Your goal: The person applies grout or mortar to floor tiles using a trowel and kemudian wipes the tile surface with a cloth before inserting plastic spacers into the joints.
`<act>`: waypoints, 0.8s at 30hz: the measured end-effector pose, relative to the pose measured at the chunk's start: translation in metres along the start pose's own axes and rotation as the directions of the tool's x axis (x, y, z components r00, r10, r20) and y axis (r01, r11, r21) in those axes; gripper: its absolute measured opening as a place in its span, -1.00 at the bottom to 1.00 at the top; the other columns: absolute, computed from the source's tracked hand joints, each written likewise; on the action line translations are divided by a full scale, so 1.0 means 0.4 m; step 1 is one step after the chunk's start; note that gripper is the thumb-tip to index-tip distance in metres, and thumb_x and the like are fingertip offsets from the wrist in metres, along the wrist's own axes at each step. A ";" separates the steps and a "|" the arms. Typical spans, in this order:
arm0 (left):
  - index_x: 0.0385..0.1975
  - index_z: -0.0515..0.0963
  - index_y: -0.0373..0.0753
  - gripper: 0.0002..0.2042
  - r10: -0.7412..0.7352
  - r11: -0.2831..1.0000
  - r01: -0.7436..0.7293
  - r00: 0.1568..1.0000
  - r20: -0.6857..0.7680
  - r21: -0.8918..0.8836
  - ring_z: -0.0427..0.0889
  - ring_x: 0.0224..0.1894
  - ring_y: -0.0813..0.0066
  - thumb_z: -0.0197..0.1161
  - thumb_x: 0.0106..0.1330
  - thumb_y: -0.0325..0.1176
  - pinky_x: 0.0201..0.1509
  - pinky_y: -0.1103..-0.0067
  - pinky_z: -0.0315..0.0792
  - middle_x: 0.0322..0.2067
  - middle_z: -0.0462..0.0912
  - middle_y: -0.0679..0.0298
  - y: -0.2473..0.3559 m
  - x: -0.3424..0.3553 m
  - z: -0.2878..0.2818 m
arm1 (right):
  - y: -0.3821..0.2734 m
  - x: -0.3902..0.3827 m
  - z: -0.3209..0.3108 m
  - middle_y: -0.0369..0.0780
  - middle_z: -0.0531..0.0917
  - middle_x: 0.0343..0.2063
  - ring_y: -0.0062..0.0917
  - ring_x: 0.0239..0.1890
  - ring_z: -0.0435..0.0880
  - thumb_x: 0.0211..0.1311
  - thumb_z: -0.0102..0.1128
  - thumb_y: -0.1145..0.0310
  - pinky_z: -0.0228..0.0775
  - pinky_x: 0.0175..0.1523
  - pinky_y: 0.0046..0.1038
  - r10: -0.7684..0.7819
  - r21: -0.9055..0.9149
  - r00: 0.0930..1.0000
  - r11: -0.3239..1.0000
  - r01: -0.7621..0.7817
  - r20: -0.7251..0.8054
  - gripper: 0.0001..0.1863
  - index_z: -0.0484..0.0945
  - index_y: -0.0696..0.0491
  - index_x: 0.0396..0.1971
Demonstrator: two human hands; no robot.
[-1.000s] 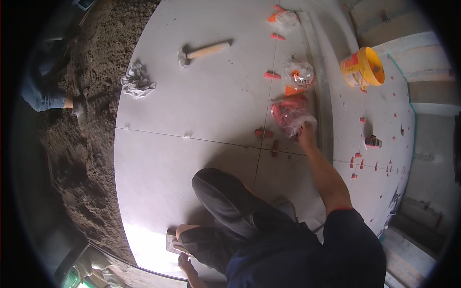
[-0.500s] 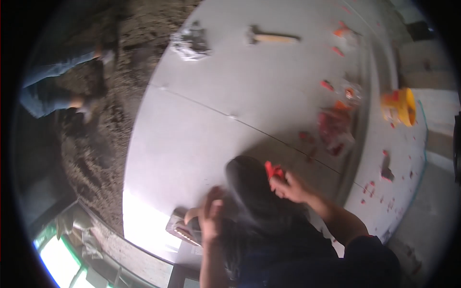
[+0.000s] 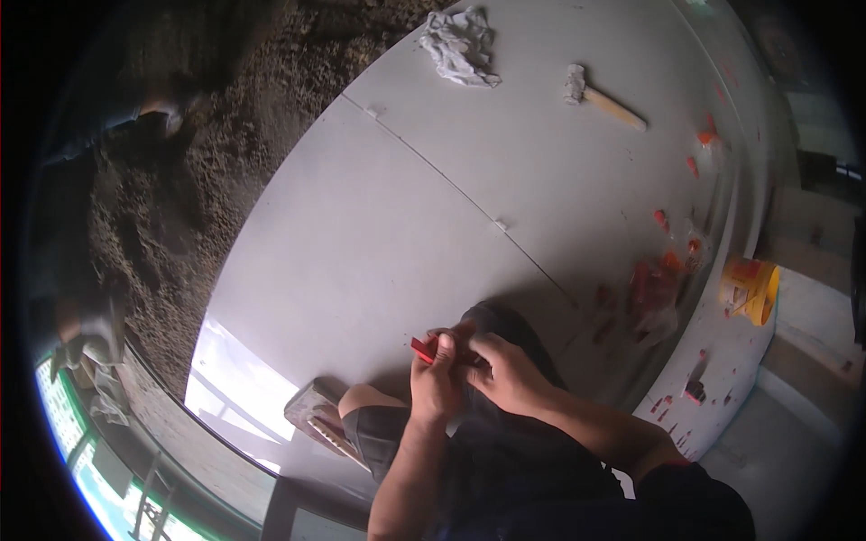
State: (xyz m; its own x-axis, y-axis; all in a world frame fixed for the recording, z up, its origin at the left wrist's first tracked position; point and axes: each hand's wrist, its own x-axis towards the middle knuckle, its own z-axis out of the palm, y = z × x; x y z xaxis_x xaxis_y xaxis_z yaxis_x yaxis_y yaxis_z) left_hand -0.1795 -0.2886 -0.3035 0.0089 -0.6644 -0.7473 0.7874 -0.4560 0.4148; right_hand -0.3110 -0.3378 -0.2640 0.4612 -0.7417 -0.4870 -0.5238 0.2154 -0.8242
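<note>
Both my hands meet in front of my bent knee, above large pale tiles (image 3: 361,243). My left hand (image 3: 435,383) is closed on a small red plastic wedge (image 3: 421,350), whose end sticks out past the thumb. My right hand (image 3: 510,370) presses in beside it with its fingers curled. Whatever lies between those fingers is hidden. A grey flat tool with a pale handle, like a trowel (image 3: 316,410), rests by my left knee. Small white clips (image 3: 502,224) stand in the dark joint between the tiles.
A wooden-handled mallet (image 3: 609,106) and a crumpled whitish cloth (image 3: 458,47) lie farther off. Rightward are a clear bag of red pieces (image 3: 654,298), scattered red wedges and a yellow bucket (image 3: 762,293). Rough dark soil (image 3: 225,171) borders the tiles; another person's hand (image 3: 162,115) shows there.
My right hand, which held red pieces out to the right, has come leftward to my left hand. The left hand has gone from empty to gripping a red wedge. The view has shifted.
</note>
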 end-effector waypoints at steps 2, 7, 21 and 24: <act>-0.02 0.45 -0.39 -0.65 -0.002 0.999 0.002 1.000 -0.015 0.051 0.63 -0.18 0.36 -0.02 0.52 -0.17 -0.10 0.49 0.53 -0.08 0.62 0.03 -0.002 0.034 -0.023 | -0.010 0.023 -0.002 -0.04 0.57 -0.14 -0.15 -0.08 0.61 0.07 0.35 0.54 0.51 -0.05 -0.28 -0.019 -0.008 0.998 1.000 0.019 -0.068 -0.57 0.49 0.15 -0.01; 0.01 0.46 -0.43 -0.50 -0.045 0.982 0.051 0.998 -0.037 0.181 0.63 -0.23 0.39 -0.06 0.52 -0.01 -0.12 0.51 0.55 -0.17 0.64 0.06 0.025 0.096 -0.005 | 0.047 0.070 -0.006 -0.07 0.58 -0.10 -0.16 -0.06 0.60 0.10 0.33 0.53 0.47 0.03 -0.28 -0.155 -0.212 0.988 0.965 0.153 0.008 -0.59 0.51 0.14 0.00; -0.38 0.46 -0.24 -0.93 0.624 0.256 -0.085 0.776 -0.097 0.963 0.53 -0.42 0.04 0.22 0.25 -0.47 -0.32 0.37 0.45 -0.45 0.56 0.11 0.087 0.307 -0.264 | 0.362 0.426 -0.370 -0.28 0.56 -0.63 -0.63 -0.62 0.50 0.25 0.18 0.33 0.34 -0.49 -0.53 0.485 0.190 0.843 0.873 -0.450 -0.232 -0.81 0.50 0.16 -0.32; -0.35 0.48 -0.20 -0.91 0.811 0.003 -0.019 0.585 0.009 1.000 0.53 -0.31 0.08 0.18 0.17 -0.53 -0.23 0.31 0.43 -0.40 0.54 0.15 0.135 0.307 -0.380 | 0.336 0.457 -0.336 -0.27 0.59 -0.62 -0.62 -0.62 0.52 0.20 0.21 0.38 0.36 -0.48 -0.54 0.453 0.095 0.839 0.890 -0.447 -0.300 -0.83 0.49 0.16 -0.33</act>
State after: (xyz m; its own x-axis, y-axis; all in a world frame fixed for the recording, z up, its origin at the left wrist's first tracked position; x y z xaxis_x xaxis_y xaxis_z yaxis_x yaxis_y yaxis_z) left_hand -0.0424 -0.3047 -0.4517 0.6382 -0.7638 -0.0966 -0.6140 -0.5806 0.5348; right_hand -0.3932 -0.5298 -0.4250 -0.0653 -0.7154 -0.6957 -0.6040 0.5833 -0.5431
